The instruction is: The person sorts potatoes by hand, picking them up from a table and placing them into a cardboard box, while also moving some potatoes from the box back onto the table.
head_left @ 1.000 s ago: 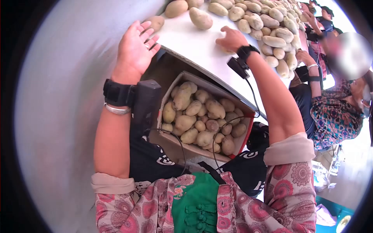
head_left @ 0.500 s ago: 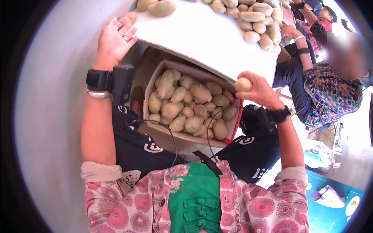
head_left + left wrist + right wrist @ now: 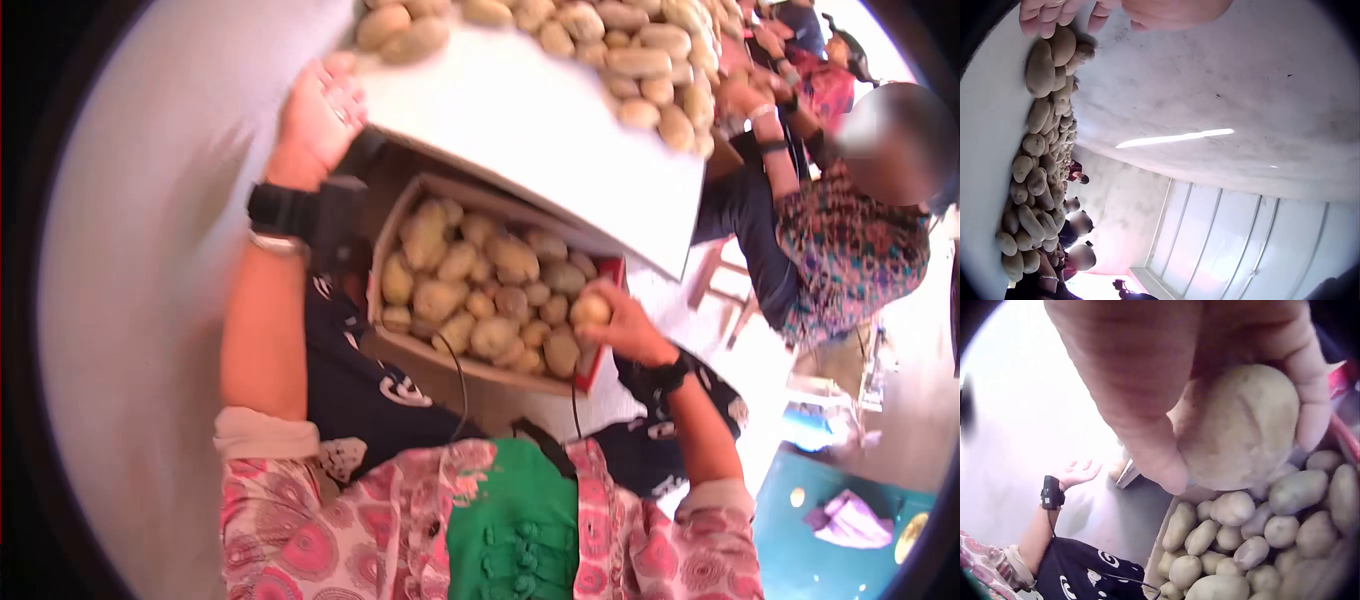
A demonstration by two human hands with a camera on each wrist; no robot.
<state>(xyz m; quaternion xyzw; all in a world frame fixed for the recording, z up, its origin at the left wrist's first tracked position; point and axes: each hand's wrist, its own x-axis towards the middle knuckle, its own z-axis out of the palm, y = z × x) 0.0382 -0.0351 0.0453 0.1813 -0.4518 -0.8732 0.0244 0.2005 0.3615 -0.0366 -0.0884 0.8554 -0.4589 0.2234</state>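
Observation:
In the head view my right hand [image 3: 638,330] grips a potato [image 3: 591,311] at the right end of a cardboard box [image 3: 478,370] that is filled with potatoes [image 3: 438,300]. The right wrist view has thumb and fingers around this pale potato [image 3: 1244,428], with the box's potatoes [image 3: 1235,508] below. My left hand [image 3: 318,125] is at the left end of the white table [image 3: 560,150], palm up, fingers loosely bent and holding nothing. Several potatoes [image 3: 415,40] lie on the tabletop close to its fingertips.
A large heap of potatoes [image 3: 640,65] covers the far side of the table. Another person [image 3: 850,250] sits at the right, with more people beyond. A pale wall [image 3: 150,300] runs along the left. Thin cables hang near the box.
My right hand has come from the tabletop, picked up a potato and carried it down to the box. The left hand stays by the table's left end.

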